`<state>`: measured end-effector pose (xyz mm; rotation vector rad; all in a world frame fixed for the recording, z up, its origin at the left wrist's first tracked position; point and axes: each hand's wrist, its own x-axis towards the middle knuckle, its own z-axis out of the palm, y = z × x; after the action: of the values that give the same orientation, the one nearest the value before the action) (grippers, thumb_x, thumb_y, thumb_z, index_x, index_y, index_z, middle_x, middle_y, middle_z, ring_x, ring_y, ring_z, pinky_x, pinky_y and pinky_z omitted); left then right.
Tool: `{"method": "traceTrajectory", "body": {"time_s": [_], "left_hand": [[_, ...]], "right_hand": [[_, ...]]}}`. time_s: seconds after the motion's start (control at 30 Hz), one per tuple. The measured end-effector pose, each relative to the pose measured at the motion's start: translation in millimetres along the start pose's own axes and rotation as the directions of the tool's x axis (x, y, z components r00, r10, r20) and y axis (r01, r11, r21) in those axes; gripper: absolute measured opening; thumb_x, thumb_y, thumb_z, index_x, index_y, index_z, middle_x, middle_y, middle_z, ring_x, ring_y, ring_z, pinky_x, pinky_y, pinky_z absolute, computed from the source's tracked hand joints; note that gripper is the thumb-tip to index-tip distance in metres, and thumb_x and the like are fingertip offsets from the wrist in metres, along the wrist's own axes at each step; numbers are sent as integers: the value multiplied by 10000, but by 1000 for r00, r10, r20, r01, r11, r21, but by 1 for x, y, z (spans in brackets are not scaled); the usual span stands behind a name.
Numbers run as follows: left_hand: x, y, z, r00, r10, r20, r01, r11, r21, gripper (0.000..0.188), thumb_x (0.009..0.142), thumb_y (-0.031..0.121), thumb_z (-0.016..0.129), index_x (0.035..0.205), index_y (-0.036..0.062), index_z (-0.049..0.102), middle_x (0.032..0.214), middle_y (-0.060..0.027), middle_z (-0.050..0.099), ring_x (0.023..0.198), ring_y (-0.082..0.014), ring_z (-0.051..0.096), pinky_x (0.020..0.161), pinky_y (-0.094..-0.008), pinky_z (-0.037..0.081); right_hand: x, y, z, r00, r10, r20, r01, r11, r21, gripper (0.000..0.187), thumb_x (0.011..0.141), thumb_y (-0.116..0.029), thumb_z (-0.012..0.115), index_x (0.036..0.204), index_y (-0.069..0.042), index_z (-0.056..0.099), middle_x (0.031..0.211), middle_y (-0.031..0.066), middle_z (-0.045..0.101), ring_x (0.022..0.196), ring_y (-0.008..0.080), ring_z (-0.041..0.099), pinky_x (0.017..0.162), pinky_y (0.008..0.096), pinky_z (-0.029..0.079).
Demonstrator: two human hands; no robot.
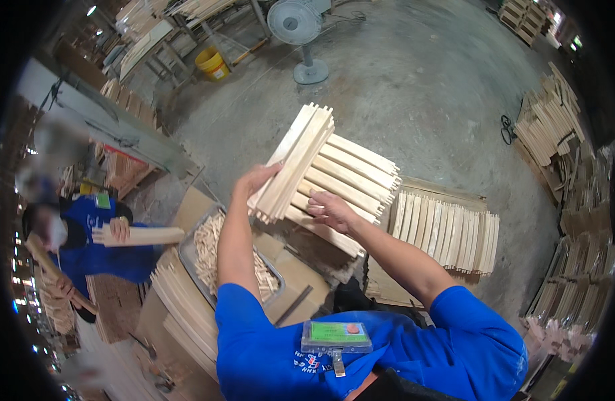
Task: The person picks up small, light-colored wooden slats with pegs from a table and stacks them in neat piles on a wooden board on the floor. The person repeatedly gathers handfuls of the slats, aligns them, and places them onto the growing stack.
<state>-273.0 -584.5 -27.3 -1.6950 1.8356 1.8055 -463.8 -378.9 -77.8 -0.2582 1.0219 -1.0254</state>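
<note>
My left hand (pixel 259 179) grips the left edge of a few pale wooden slats (pixel 299 157) with small tenons at their ends. These lie slantwise across a layer of similar slats (pixel 354 170), set side by side in a stack. My right hand (pixel 331 208) is over the near part of that layer, its fingers apart and nothing held in it. Whether its fingertips touch the wood I cannot tell. Below my left forearm stands a grey bin (pixel 278 294) full of short wooden dowels (pixel 210 248).
More slats (pixel 444 230) are stacked on a board at the right. At the left, a co-worker (pixel 97 220) in blue holds wooden pieces. A standing fan (pixel 295 23) and a yellow bucket (pixel 212 63) are farther off. A grey beam (pixel 120 123) crosses the left side.
</note>
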Motion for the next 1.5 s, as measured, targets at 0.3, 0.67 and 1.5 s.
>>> {"method": "traceTrajectory", "body": {"time_s": [0.3, 0.67, 1.5], "left_hand": [[44, -3, -28, 958, -67, 280, 109, 985, -137, 912, 965, 707, 628, 1533, 2, 521, 1485, -199, 607, 1301, -278, 632, 1093, -387, 510], [28, 6, 7, 923, 116, 368, 106, 841, -531, 849, 988, 634, 633, 1556, 22, 481, 1488, -204, 595, 1292, -314, 632, 1112, -450, 511], [-156, 9, 491, 791, 450, 414, 52, 624, -780, 813, 995, 513, 567, 1559, -45, 386, 1427, -270, 579, 1262, -373, 631, 1089, -471, 533]], "right_hand": [[81, 0, 51, 997, 29, -72, -16, 984, 175, 901, 890, -516, 846, 1545, -70, 418, 1435, 136, 591, 1287, 301, 587, 1084, 527, 475], [57, -9, 59, 989, -109, -102, 145, 867, 477, 669, 884, -196, 861, 1395, 58, 512, 1255, 199, 680, 1099, 307, 723, 878, 520, 653], [-331, 115, -218, 740, -404, -537, 381, 911, -161, 1113, 756, -512, 906, 1542, 109, 421, 1542, 327, 420, 1400, 359, 503, 1111, 423, 488]]}}
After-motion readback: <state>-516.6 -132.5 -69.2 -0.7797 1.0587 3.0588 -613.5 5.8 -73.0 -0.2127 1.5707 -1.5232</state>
